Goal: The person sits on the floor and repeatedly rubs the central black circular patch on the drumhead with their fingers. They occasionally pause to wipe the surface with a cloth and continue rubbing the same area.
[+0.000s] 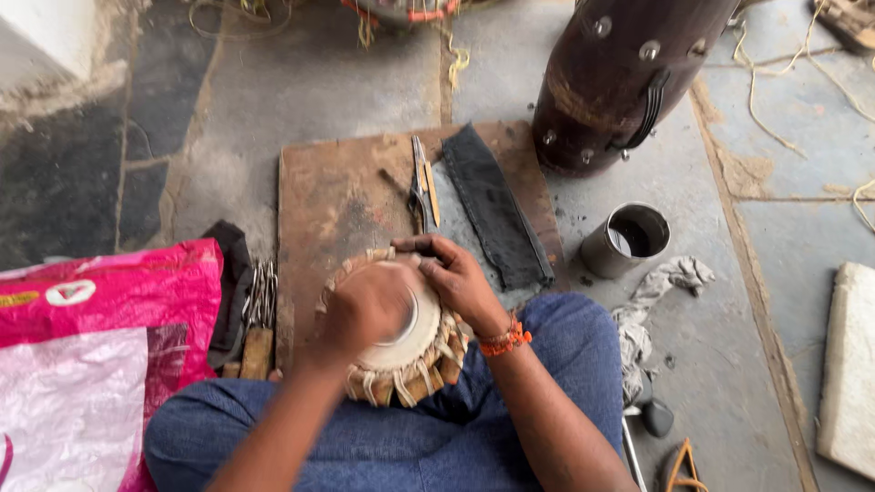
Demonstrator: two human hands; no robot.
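On my crossed legs sits the small drum (401, 351), its pale face pointing up. My left hand (365, 308) presses on the middle of the skin with fingers curled; what it holds I cannot tell. My right hand (456, 278) grips the far rim, fingers bent.
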